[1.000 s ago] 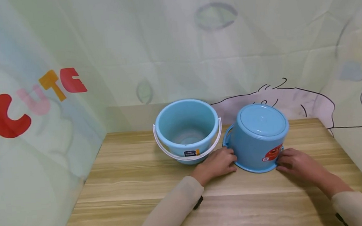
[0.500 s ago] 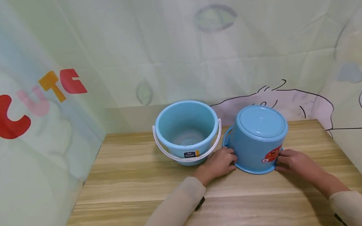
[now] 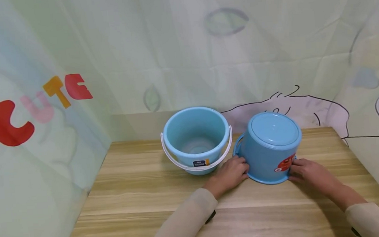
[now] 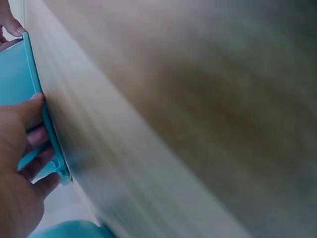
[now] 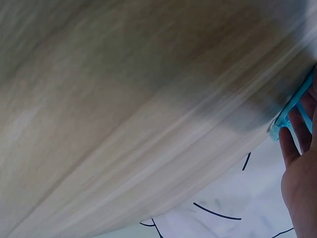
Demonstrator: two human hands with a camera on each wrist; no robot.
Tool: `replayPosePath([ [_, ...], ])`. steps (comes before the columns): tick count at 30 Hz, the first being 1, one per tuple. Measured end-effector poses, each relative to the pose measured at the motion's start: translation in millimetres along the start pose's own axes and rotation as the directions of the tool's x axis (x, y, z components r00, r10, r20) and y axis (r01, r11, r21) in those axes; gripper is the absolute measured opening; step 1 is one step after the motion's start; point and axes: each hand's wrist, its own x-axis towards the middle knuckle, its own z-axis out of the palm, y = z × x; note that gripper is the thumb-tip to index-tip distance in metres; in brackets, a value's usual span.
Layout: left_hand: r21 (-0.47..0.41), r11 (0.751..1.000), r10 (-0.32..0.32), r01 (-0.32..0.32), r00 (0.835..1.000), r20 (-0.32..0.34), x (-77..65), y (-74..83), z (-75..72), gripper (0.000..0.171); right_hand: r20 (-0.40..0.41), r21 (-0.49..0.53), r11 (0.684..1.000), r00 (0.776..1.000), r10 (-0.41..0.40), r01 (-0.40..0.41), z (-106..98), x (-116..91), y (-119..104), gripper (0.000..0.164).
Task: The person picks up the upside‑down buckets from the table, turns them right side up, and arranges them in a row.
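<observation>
A blue bucket (image 3: pixel 271 160) with a red sticker stands upside down on the wooden table, its base facing up. My left hand (image 3: pixel 231 171) touches its left side low at the rim, beside the blue handle (image 3: pixel 238 146). In the left wrist view, that hand's thumb and spread fingers (image 4: pixel 33 105) lie along the rim. On the other side, my right hand (image 3: pixel 307 171) touches the rim near the sticker. The right wrist view shows its fairly straight fingers (image 5: pixel 289 146) against the rim. Left of this bucket, an upright light-blue bucket (image 3: pixel 195 129) has its white handle (image 3: pixel 179 165) hanging down in front.
The wooden table (image 3: pixel 143 213) runs back to a printed curtain (image 3: pixel 178 49), close behind both buckets. More printed cloth hangs at the left and right sides, with coloured letters (image 3: pixel 78 86) on the left.
The view has shifted slightly. Both hands stay at the rim of the upside-down bucket, and neither bucket has visibly moved on the table.
</observation>
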Motion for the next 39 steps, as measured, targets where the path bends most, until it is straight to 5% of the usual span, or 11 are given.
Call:
replayPosePath([
  [26,-0.023,1.000,-0.003,0.004,1.000,0.019,1.9,0.3,-4.1,0.022,0.032,0.004,0.998,0.998,0.059,-0.059,-1.0,-2.9,-3.8,0.032],
  [39,0.031,0.998,0.063,-0.061,0.996,-0.071,-0.2,-0.3,-3.2,0.022,0.052,0.043,0.993,0.993,0.110,-0.112,-6.8,-6.5,-2.4,0.031],
])
